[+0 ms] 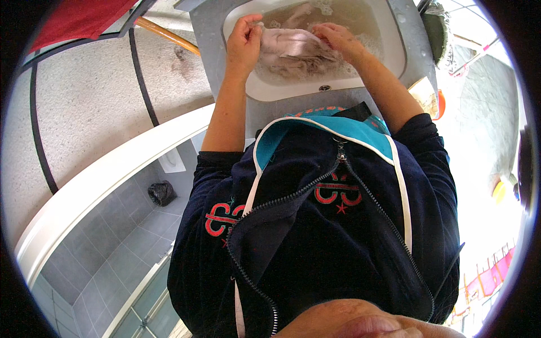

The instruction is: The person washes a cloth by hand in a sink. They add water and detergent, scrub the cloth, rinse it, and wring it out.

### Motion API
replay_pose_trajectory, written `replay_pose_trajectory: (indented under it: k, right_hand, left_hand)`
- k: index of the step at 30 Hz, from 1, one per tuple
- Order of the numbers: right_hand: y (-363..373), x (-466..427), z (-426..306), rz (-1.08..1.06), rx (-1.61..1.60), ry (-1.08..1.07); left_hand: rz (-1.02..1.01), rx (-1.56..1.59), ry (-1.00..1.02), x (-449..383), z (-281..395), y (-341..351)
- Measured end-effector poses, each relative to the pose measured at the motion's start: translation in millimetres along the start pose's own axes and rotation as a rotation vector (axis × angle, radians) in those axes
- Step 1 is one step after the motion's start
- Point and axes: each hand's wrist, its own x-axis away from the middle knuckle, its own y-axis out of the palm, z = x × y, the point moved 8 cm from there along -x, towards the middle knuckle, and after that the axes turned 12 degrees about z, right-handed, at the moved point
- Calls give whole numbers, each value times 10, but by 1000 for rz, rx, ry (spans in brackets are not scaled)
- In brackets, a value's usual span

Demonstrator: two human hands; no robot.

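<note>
A pale, wet cloth (291, 44) is stretched between my two hands over a white sink basin (279, 94). My left hand (244, 40) grips its left end near the basin's left rim. The other end is pinched in the fingers of my right hand (338, 40). The cloth's lower part hangs into cloudy, sudsy water (363, 21), where its edge cannot be made out. More pale fabric (299, 14) shows under the water towards the back of the basin. A round overflow fitting (324, 88) is on the near wall.
The basin is set in a grey counter (416, 38). A dark green shoe (437, 38) is at its right edge, with an orange vessel (441, 104) lower down. A wooden pole (169, 36) leans at the left. A black bag-lined bin (162, 194) stands on the tiled floor beyond a doorway.
</note>
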Motion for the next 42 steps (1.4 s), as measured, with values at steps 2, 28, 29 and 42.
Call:
replay_pose_trajectory:
  k: [2, 28, 29, 42]
  right_hand:
    - [-27, 46, -126, 34, 62, -150]
    - [406, 695, -430, -543, -494, 314]
    - [377, 681, -456, -541, -539, 295]
    - [273, 519, -209, 17, -809, 342]
  left_hand:
    - [-29, -36, 20, 20, -52, 20]
    - [-474, -343, 295, 410, 254, 352]
    - [-508, -357, 341, 419, 187, 360]
    - [-77, 180, 28, 190, 132, 387]
